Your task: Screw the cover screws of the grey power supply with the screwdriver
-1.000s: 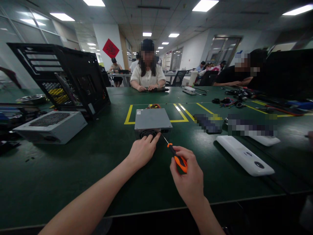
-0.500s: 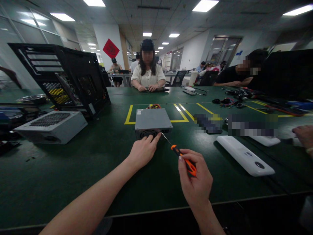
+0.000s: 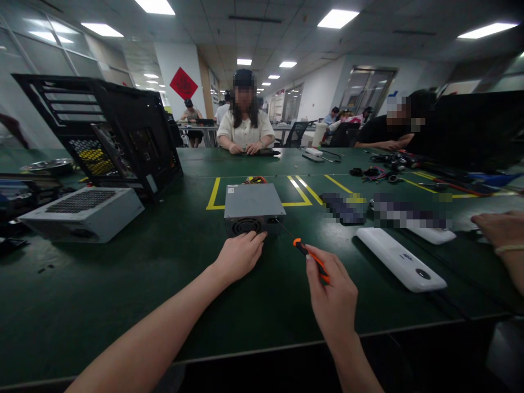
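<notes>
A grey metal power supply unit (image 3: 254, 201) lies on the green table, its round fan grille facing me and a bundle of cables behind it. My left hand (image 3: 241, 256) is closed against its lower front edge, fingers bent beside the fan; the fingertips are partly hidden. My right hand (image 3: 333, 284) grips an orange and black screwdriver (image 3: 301, 245) by the handle. The thin shaft points up and left, its tip at the right part of the unit's front face, near the socket. Whether the tip sits in a screw is too small to tell.
A black computer case (image 3: 123, 136) and a second power supply (image 3: 82, 213) stand at left. White oblong devices (image 3: 397, 259) and a blurred phone (image 3: 341, 208) lie at right. Cables (image 3: 379, 173) are farther back. Another person's hand (image 3: 497, 229) reaches in at right; a person (image 3: 245, 120) sits opposite.
My left hand's fingers have drawn down from the upper fan face, and the index finger has left the screwdriver tip. The screwdriver and right hand have shifted slightly right.
</notes>
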A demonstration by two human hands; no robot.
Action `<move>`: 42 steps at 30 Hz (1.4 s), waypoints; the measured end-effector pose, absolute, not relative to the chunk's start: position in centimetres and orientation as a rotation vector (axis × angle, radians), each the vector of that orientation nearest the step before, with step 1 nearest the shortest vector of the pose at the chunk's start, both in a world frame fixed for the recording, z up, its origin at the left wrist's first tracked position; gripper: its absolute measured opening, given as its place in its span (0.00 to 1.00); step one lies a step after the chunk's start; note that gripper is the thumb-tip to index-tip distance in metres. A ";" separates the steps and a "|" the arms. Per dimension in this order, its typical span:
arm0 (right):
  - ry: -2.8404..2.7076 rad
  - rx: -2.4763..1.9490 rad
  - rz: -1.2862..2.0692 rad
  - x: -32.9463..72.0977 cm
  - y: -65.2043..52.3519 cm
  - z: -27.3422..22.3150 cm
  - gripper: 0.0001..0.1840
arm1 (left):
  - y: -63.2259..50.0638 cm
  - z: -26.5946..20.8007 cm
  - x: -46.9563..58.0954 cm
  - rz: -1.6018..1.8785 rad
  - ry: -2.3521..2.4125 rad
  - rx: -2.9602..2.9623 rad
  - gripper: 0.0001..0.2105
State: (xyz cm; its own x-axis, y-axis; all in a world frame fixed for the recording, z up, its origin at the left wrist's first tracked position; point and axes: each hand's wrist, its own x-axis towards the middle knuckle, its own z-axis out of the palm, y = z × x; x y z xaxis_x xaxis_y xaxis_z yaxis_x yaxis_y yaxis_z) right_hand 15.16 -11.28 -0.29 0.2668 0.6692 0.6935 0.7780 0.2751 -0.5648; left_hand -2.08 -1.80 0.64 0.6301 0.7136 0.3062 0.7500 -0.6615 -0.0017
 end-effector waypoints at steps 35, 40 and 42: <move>-1.273 -1.485 0.489 18.9 -9.4 1.7 0.20 | 0.3 0.8 -3.9 -1.117 -1.294 -2.423 0.17; -1.486 -1.607 0.165 17.7 -11.7 0.6 0.13 | 0.1 0.8 -3.9 -1.117 -1.295 -2.413 0.17; -1.533 -1.638 0.129 17.2 -11.6 0.4 0.11 | 0.1 0.8 -3.8 -1.104 -1.300 -2.411 0.17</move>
State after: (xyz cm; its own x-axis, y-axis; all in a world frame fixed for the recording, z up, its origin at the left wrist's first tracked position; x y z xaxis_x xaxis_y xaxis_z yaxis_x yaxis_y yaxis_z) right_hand 17.22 -11.55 0.42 0.2376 0.8535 0.4638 0.7639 0.1307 -0.6320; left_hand -3.83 0.09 0.81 0.3387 0.6426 0.6872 0.7825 -0.5980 0.1735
